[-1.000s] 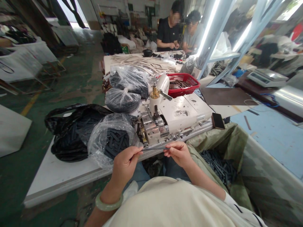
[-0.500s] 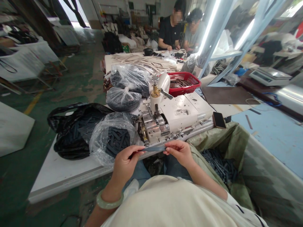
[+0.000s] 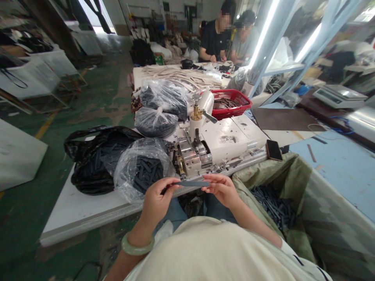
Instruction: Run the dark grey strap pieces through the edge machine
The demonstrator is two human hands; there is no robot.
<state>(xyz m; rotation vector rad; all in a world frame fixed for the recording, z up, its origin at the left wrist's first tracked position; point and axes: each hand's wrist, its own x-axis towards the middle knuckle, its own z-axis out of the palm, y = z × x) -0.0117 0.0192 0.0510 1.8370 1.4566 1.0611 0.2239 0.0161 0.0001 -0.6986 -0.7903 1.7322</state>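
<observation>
A narrow dark blue-grey strip (image 3: 191, 183) spans the gap between my hands, above the table's front edge. Its left end is pinched between thumb and fingers of my left hand (image 3: 158, 199), which has a pale green bangle on the wrist. My right hand (image 3: 222, 190) is at the strip's other end with its fingers stretched and apart, and that end lies visibly against them. Just beyond the strip stands a cream machine (image 3: 234, 136) with a metal working head (image 3: 190, 154). Left of it, a clear plastic bag (image 3: 125, 171) gapes around many similar strips (image 3: 148, 171).
A black bag (image 3: 90, 183) of strips lies at left, with tied clear bags (image 3: 156, 121) behind. A red basket (image 3: 231, 113) stands behind the machine, a phone (image 3: 274, 150) at its right end. A green sack (image 3: 246, 175) of strips is at right. Two people work at the back.
My right fingers have loosened from a pinch and spread, showing the strip's right end. My left hand keeps its pinch. The whole view has shifted slightly.
</observation>
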